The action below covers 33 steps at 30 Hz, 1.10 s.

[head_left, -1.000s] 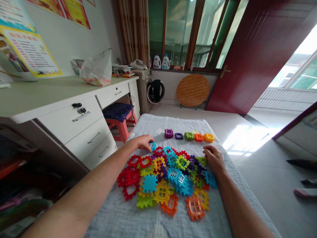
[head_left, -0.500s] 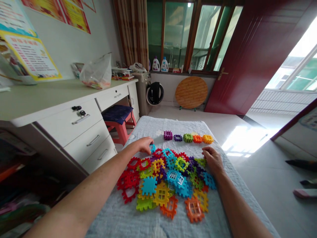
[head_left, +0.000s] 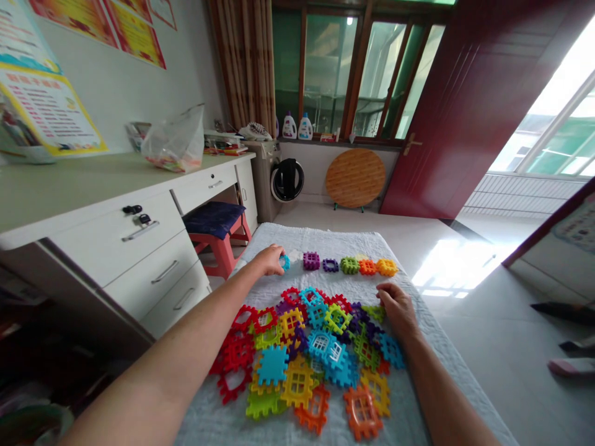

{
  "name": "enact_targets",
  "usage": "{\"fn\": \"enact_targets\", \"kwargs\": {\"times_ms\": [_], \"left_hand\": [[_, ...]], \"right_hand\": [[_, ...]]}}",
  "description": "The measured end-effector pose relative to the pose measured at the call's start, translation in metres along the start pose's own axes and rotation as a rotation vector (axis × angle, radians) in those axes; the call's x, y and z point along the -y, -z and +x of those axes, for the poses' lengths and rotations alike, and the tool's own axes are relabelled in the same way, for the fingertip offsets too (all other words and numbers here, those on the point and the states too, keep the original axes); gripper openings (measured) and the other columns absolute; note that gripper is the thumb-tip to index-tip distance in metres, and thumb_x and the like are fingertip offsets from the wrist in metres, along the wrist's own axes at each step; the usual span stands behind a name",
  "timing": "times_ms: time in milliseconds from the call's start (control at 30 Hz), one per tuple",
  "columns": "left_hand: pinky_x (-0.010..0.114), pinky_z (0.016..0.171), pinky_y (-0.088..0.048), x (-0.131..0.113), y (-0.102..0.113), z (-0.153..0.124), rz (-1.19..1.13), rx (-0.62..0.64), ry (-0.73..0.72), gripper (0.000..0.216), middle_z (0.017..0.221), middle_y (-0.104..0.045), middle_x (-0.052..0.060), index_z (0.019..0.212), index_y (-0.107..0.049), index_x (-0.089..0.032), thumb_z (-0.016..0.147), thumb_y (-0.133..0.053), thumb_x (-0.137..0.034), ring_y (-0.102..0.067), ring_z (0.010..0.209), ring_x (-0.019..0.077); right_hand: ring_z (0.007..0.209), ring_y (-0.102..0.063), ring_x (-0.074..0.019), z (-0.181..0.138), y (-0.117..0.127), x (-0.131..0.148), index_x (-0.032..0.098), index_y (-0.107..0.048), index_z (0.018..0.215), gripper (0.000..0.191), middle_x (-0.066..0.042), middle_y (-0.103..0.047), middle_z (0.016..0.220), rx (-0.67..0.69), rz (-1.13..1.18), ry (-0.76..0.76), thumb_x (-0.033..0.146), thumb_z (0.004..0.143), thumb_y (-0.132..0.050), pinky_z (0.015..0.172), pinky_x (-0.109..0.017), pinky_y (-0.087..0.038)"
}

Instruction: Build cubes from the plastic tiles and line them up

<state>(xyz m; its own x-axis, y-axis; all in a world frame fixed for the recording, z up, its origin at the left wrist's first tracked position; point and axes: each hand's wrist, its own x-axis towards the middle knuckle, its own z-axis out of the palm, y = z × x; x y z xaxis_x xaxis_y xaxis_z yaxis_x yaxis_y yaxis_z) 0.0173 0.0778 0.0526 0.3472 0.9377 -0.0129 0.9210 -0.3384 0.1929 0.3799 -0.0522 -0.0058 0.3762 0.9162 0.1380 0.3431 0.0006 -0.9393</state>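
Observation:
My left hand (head_left: 270, 258) reaches to the far left of the grey cloth (head_left: 297, 241) and is closed on a light blue block (head_left: 284, 262), holding it just left of a row of blocks: purple (head_left: 311, 261), violet (head_left: 330, 266), green (head_left: 349, 266), orange-red (head_left: 367, 267) and orange (head_left: 386, 267). My right hand (head_left: 396, 306) rests with curled fingers on the right edge of a pile of several coloured square blocks (head_left: 307, 347), touching a green one (head_left: 374, 311).
A white desk with drawers (head_left: 111, 210) stands on the left, a clear plastic bag (head_left: 174, 142) on it. A pink stool with a dark cushion (head_left: 216, 229) sits under the desk. A round wooden tabletop (head_left: 356, 178) leans at the back wall beside a red door (head_left: 460, 111).
My left hand lifted the light blue block from the pile's far edge and carried it forward to the left end of the row. My right hand stayed on the pile.

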Motion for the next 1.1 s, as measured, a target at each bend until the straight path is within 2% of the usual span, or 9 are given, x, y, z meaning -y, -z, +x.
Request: {"fn": "enact_targets", "kwargs": {"times_ms": [233,333,500,733,900,1100], "left_hand": [[0.023,0.063,-0.046,0.002,-0.006,0.019,-0.001,0.189,0.000,0.057,0.101,-0.067,0.003,0.096,-0.065,-0.018,0.042,-0.080,-0.027,-0.063,0.081,0.0199],[0.022,0.062,-0.045,0.006,-0.007,0.021,0.006,0.220,-0.014,0.057,0.099,-0.067,0.003,0.098,-0.065,-0.018,0.043,-0.079,-0.028,-0.062,0.080,0.0195],[0.023,0.060,-0.044,0.006,-0.008,0.020,0.011,0.223,-0.041,0.042,0.086,-0.068,0.001,0.089,-0.068,-0.017,0.048,-0.073,-0.026,-0.062,0.076,0.0193],[0.025,0.072,-0.046,-0.003,-0.009,0.040,-0.015,0.109,-0.031,0.053,0.103,-0.067,0.005,0.101,-0.067,-0.018,0.050,-0.071,-0.026,-0.062,0.092,0.0242],[0.024,0.061,-0.044,-0.007,-0.012,0.056,-0.057,0.224,-0.043,0.039,0.074,-0.068,-0.001,0.081,-0.070,-0.018,0.044,-0.078,-0.028,-0.062,0.072,0.0206],[0.026,0.060,-0.042,-0.007,-0.013,0.055,-0.076,0.228,-0.045,0.034,0.068,-0.066,0.000,0.078,-0.071,-0.016,0.048,-0.075,-0.033,-0.060,0.067,0.0196]], "right_hand": [[0.053,-0.048,-0.0128,0.001,0.000,-0.003,0.019,-0.062,0.084,0.022,0.001,-0.060,0.064,0.016,0.020,0.000,0.033,0.068,-0.055,0.051,-0.025,-0.037],[0.053,-0.049,-0.0130,0.001,-0.001,-0.003,0.019,-0.062,0.084,0.022,0.001,-0.060,0.064,0.014,0.014,0.004,0.033,0.068,-0.055,0.051,-0.025,-0.037],[0.052,-0.047,-0.0128,-0.001,0.000,0.000,0.019,-0.062,0.084,0.024,0.002,-0.059,0.064,0.012,-0.001,-0.001,0.034,0.067,-0.055,0.050,-0.026,-0.037],[0.054,-0.049,-0.0141,-0.001,0.000,0.003,0.020,-0.062,0.082,0.022,0.001,-0.059,0.064,0.009,-0.008,0.003,0.034,0.067,-0.055,0.052,-0.027,-0.038],[0.054,-0.049,-0.0142,-0.001,0.000,-0.001,0.020,-0.063,0.083,0.022,0.001,-0.060,0.064,0.012,-0.003,0.006,0.034,0.068,-0.055,0.052,-0.027,-0.038],[0.053,-0.049,-0.0141,-0.001,0.000,-0.002,0.020,-0.063,0.082,0.022,0.001,-0.060,0.064,0.008,-0.019,0.013,0.035,0.068,-0.054,0.051,-0.027,-0.038]]}}
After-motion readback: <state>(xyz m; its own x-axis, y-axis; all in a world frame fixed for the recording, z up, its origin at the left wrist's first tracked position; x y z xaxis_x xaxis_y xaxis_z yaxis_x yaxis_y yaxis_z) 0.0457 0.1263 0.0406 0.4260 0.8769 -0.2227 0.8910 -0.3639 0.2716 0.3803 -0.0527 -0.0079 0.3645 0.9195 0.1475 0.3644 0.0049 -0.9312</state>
